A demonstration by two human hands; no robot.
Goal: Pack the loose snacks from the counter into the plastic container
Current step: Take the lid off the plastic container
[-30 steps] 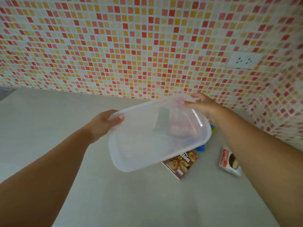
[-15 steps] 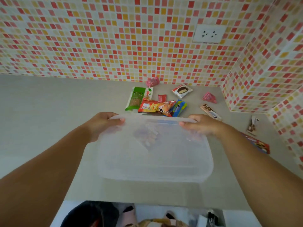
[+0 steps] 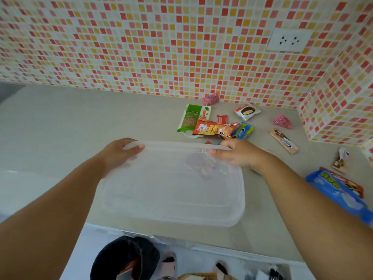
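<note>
Pinching plastic container [image 3: 173,190] far rim: left hand [image 3: 117,156], right hand [image 3: 240,154]; snacks [image 3: 214,129] beyond grip.

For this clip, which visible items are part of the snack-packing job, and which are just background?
Part of the job:
- plastic container, held by left hand and right hand
- green packet
- orange chip bag
- blue wrapper
- chocolate cake packet
- pink wrapped sweets
- wafer bar
- long blue packet

Background:
- wall socket
- tiled wall
- dark item below the counter

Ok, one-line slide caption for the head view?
Both hands, left and right, grip the container over the counter; snacks lie beyond.
</note>
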